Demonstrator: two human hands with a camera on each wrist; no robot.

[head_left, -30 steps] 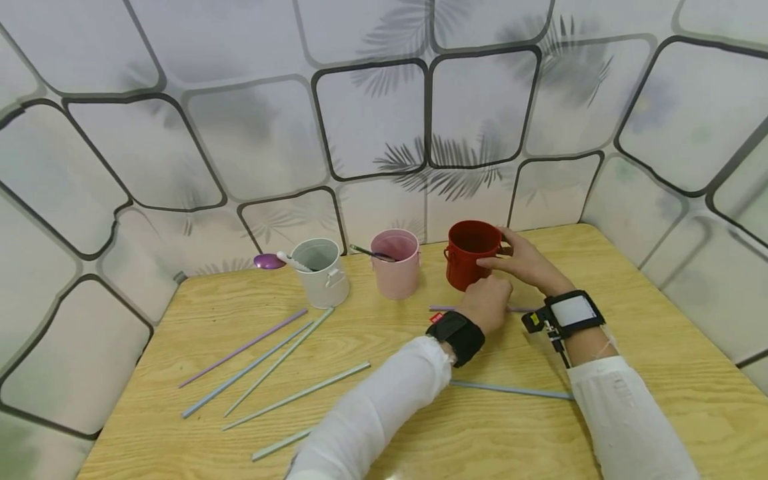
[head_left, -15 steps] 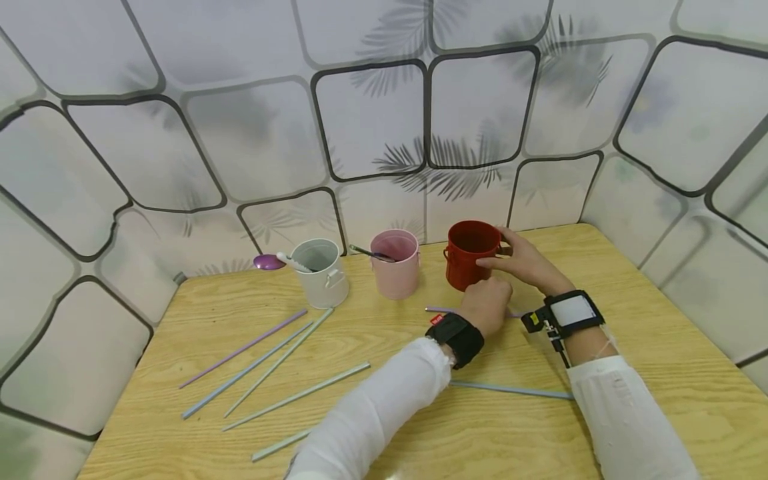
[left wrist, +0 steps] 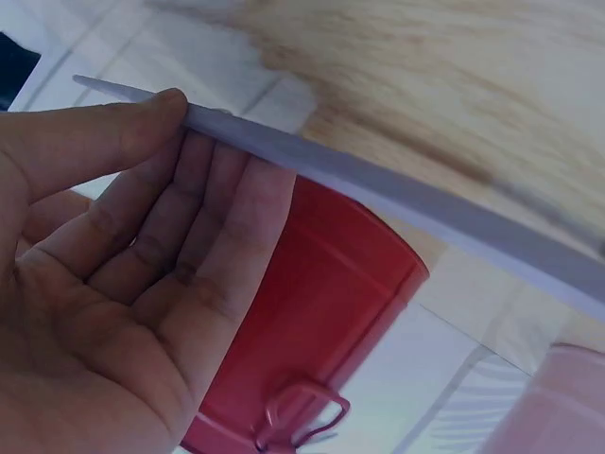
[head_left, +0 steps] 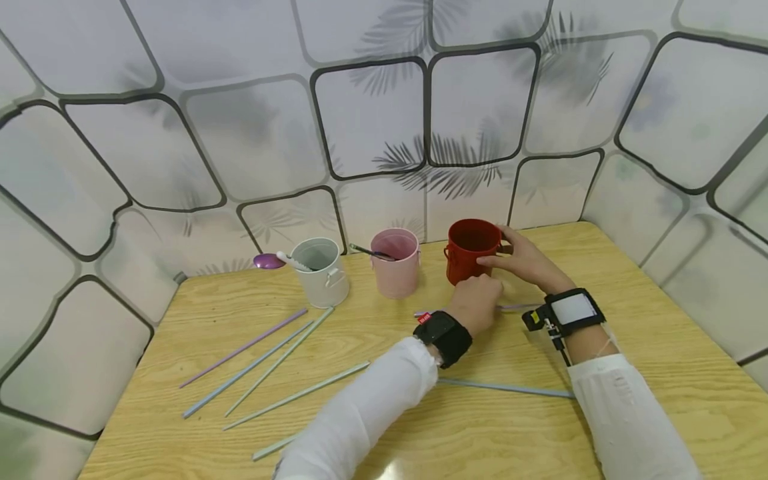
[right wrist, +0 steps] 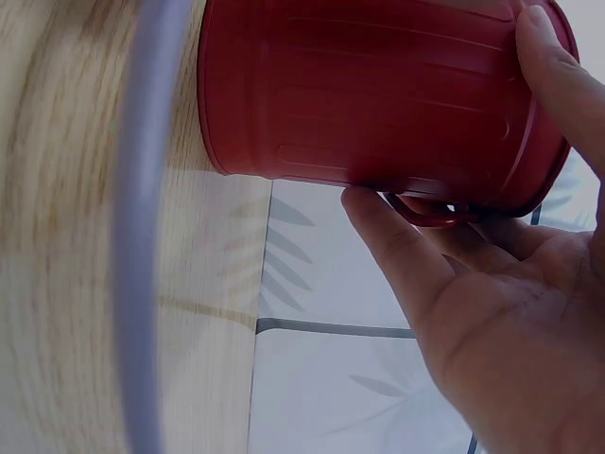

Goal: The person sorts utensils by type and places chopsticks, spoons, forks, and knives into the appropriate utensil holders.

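My left hand (head_left: 477,303) pinches a purple chopstick (left wrist: 406,199) between thumb and fingers, near its thin tapered end in the left wrist view. The chopstick lies crosswise just in front of a small red bucket (head_left: 465,263), over the table. My right hand (head_left: 525,259) holds that bucket from its right side, thumb at the rim and fingers along the wall by the side handle. The bucket stands upright, and its inside shows no contents in the head view. In the right wrist view the chopstick crosses the left side, blurred.
A pink bucket (head_left: 397,277) holds a dark-handled utensil (head_left: 375,253). Farther left, a white bucket (head_left: 324,287) has a purple spoon (head_left: 269,261) and a white-handled utensil leaning out. Several purple, blue and green chopsticks lie at left; a blue chopstick (head_left: 510,389) lies in front of my hands.
My left hand has shifted slightly left and away from the right hand, the purple chopstick moving with it. The right hand and red bucket have stayed almost still.
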